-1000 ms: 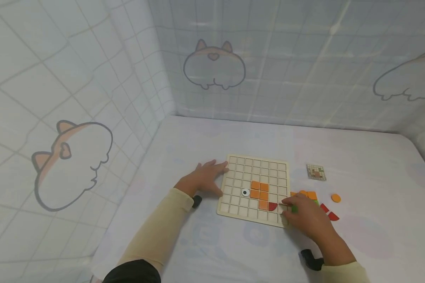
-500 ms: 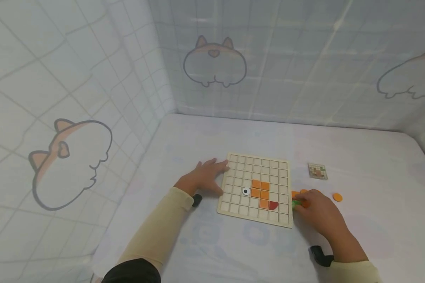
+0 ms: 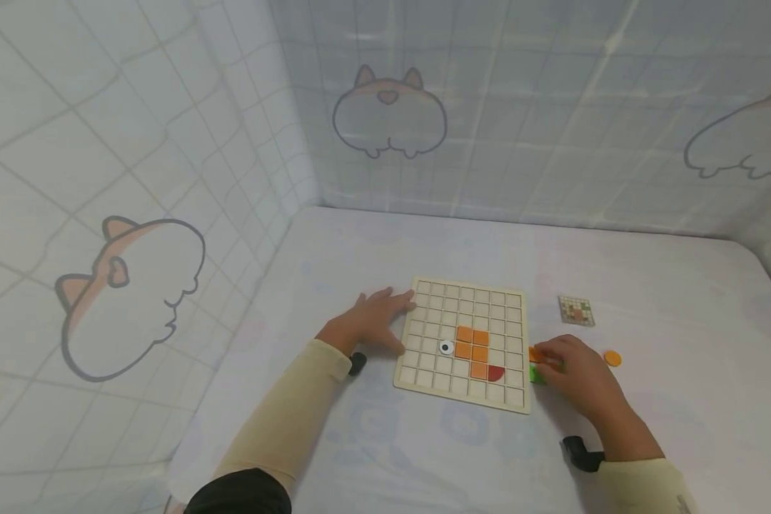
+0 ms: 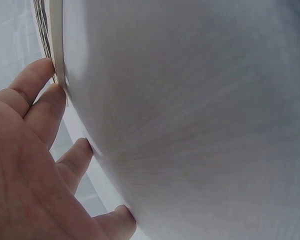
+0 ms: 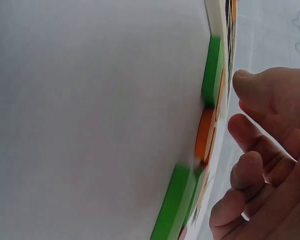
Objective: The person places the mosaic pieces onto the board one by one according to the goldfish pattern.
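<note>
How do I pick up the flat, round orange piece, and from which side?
Pinch the flat, round orange piece by opposite edges, probably from above and its right side. It lies flat on the white tabletop, so its rim seems best, and the person's bare right hand crowds its left.

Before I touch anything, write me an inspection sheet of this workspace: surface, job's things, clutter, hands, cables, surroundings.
Surface: pale, faintly printed table cover.
Job's things: gridded board bearing five orange squares, an eye disc and a red piece. To its right, a loose green piece, an orange piece, an orange disc and a small patterned card.
Clutter: nothing seen.
Hands: left hand touches the board's left edge; right hand is at the loose pieces, its grip unclear.
Cables: nothing seen.
Surroundings: grid-patterned backdrop with cartoon animals.
</note>
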Tool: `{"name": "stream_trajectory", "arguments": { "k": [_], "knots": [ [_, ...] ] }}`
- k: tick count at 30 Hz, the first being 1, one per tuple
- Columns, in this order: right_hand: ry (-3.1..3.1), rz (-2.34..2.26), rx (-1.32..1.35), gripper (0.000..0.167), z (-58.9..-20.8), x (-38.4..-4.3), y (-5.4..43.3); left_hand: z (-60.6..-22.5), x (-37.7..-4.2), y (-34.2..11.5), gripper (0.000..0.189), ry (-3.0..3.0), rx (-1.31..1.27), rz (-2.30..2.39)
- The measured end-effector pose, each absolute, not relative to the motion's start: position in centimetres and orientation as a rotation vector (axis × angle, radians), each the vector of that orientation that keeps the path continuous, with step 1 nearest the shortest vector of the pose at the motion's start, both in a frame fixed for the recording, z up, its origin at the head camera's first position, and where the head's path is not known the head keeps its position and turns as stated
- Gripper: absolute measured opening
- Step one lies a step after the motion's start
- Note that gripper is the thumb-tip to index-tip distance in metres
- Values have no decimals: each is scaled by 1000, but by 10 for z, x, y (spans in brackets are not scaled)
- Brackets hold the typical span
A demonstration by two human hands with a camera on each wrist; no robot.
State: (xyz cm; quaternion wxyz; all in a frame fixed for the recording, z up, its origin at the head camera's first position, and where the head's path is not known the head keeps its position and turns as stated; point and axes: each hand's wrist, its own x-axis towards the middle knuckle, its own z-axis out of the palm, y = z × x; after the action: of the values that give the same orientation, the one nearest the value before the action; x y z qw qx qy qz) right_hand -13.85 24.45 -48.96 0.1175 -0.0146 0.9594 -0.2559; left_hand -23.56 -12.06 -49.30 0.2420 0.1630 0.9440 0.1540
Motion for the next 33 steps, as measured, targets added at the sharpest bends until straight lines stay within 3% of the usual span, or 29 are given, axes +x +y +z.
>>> {"name": "stream_trajectory", "arguments": {
  "k": [33],
  "knots": [
    [2715,-476,-69,40,-485,-167,242,-494,-236,-121,99,2590,454,424]
  ]
}}
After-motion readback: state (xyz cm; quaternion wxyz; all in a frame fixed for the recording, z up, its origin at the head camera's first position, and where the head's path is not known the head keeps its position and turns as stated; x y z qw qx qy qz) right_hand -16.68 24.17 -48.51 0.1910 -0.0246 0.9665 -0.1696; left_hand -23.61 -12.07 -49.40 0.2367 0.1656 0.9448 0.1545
